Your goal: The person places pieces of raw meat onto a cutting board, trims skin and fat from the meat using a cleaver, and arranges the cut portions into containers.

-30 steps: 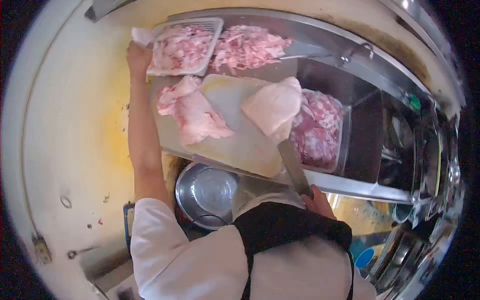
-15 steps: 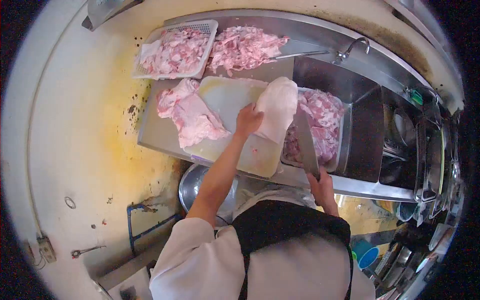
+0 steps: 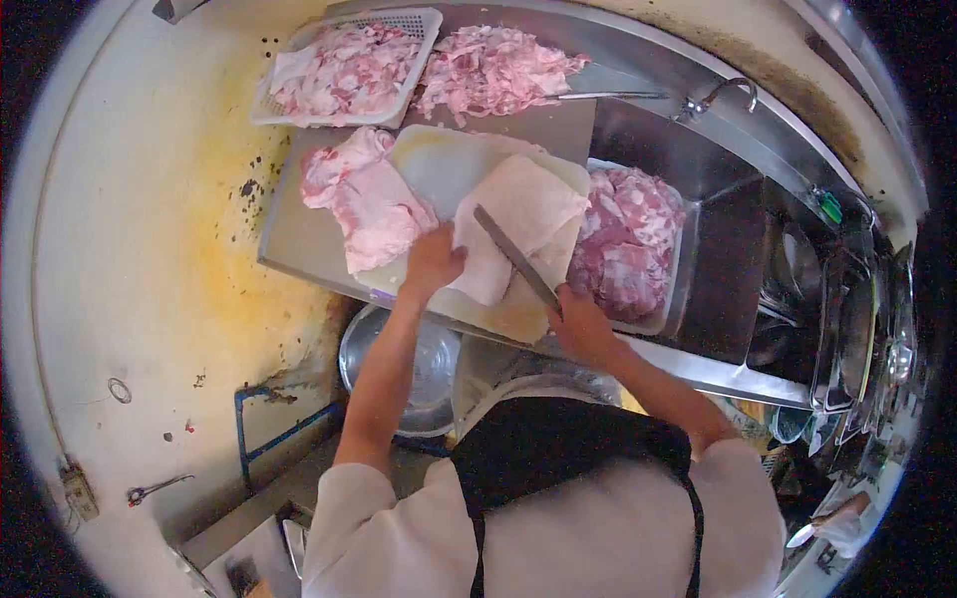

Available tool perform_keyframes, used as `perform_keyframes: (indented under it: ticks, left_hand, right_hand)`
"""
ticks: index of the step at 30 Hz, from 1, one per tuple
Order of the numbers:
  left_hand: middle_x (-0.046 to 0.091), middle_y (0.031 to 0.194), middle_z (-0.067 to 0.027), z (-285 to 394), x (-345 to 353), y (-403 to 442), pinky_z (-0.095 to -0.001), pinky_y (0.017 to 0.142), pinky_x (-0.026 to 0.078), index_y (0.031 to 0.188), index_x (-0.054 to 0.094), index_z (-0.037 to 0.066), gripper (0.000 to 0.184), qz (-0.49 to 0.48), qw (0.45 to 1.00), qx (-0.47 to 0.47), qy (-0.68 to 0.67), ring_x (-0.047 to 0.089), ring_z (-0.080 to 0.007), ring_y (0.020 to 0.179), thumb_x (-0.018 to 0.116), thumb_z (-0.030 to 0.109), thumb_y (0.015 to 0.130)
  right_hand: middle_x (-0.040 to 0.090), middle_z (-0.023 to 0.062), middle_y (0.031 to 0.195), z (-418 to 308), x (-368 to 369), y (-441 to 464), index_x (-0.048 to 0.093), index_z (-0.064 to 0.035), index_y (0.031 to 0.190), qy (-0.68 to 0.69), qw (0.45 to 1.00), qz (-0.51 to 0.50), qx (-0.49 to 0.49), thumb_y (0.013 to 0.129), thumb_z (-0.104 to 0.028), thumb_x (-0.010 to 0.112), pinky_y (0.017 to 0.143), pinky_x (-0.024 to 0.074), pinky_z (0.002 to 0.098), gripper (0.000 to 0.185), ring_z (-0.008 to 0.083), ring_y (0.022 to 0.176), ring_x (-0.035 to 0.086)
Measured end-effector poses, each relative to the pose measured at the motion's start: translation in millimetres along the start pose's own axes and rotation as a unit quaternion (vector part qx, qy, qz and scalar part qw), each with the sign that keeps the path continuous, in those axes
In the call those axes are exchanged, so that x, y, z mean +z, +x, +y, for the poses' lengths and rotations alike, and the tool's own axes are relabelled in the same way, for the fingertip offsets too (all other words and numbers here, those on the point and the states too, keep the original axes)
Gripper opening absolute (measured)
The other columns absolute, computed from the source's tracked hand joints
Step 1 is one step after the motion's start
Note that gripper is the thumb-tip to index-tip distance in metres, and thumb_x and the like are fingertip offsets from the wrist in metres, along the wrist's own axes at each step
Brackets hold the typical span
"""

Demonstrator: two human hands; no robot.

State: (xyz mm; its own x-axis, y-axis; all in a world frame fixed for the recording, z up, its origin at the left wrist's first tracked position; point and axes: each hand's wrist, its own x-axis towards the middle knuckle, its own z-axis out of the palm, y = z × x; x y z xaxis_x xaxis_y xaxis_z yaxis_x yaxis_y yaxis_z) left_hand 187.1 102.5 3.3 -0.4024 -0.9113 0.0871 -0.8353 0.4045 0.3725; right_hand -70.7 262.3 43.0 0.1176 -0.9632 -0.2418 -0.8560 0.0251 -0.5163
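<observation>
A pale, smooth slab of pork skin (image 3: 523,199) lies across the white cutting board (image 3: 424,149). My left hand (image 3: 436,261) is closed at the slab's left edge, with the fingertips partly hidden. My right hand (image 3: 581,321) grips the handle of a knife (image 3: 513,252), whose blade slants over the slab with its tip to the upper left. To the left of the slab, a larger pink and white piece of meat (image 3: 374,214) rests partly on the board. Whether the blade touches the skin I cannot tell.
A white perforated basket (image 3: 424,50) of meat trimmings and a loose heap of trimmings (image 3: 498,70) sit at the back. Right of the board, a tray (image 3: 678,269) of red meat stands by the sink (image 3: 723,269) and faucet (image 3: 733,85). A metal bowl (image 3: 424,374) is below the counter.
The pork skin has shifted left and down, lying flatter on the board. My left hand moved left with it. My right hand brought the knife from over the meat tray to above the skin.
</observation>
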Motion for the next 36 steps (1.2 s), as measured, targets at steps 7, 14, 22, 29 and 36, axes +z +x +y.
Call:
perform_keyframes:
  ticks: [7,14,22,29,36]
  left_hand:
    - [0.064,0.083,-0.0226,1.3,-6.8,11.0,-0.0539,0.069,0.05,0.105,0.056,0.003,0.036,-0.037,0.999,0.012,-0.026,0.063,-0.043,0.079,0.066,0.017,0.073]
    - [0.065,0.101,-0.0253,-10.4,1.7,-26.9,-0.0508,0.08,0.049,0.122,0.056,0.004,0.049,0.057,0.991,-0.019,-0.115,0.061,-0.0444,0.091,0.069,0.018,0.076]
    - [0.05,0.136,-0.0235,-23.2,-129.2,22.8,-0.0411,0.107,0.037,0.135,0.048,-0.001,0.071,0.059,0.95,-0.163,-0.26,0.047,-0.0337,0.128,0.077,0.027,0.076]
    - [0.064,0.111,-0.0262,-70.3,-207.4,171.8,-0.045,0.087,0.05,0.125,0.052,-0.008,0.056,0.276,0.955,-0.057,-0.097,0.063,-0.0388,0.103,0.061,0.033,0.087]
    - [0.065,0.095,-0.0168,-15.2,38.4,80.1,-0.0485,0.076,0.051,0.093,0.061,0.004,0.041,-0.032,0.999,0.009,-0.039,0.064,-0.0376,0.092,0.062,0.045,0.084]
  right_hand:
    - [0.064,0.0303,0.089,-61.8,8.4,153.5,0.046,0.001,0.113,0.036,0.999,-0.009,-0.015,0.091,-0.024,0.052,0.077,0.0494,0.0557,0.033,0.0473,0.087,0.063]
    - [0.06,0.0317,0.103,-25.2,-16.2,60.9,0.041,0.0051,0.122,-0.021,0.997,-0.068,-0.032,0.091,-0.017,0.051,0.076,0.0527,0.0529,0.04,0.0453,0.088,0.064]
    - [0.063,0.0283,0.085,11.6,-43.3,-114.5,0.042,0.0044,0.113,0.098,0.975,-0.14,0.144,0.093,-0.025,0.056,0.07,0.0481,0.0545,0.038,0.0484,0.083,0.061]
    - [0.063,0.0283,0.085,-3.1,-28.5,-100.5,0.049,0.0009,0.111,0.181,0.972,-0.019,0.152,0.092,-0.026,0.059,0.07,0.0469,0.0555,0.034,0.0492,0.082,0.061]
    - [0.062,0.0273,0.074,12.8,-43.9,-9.6,0.047,-0.0008,0.12,0.046,0.995,0.082,0.028,0.091,-0.024,0.058,0.066,0.0486,0.0563,0.038,0.0471,0.071,0.062]
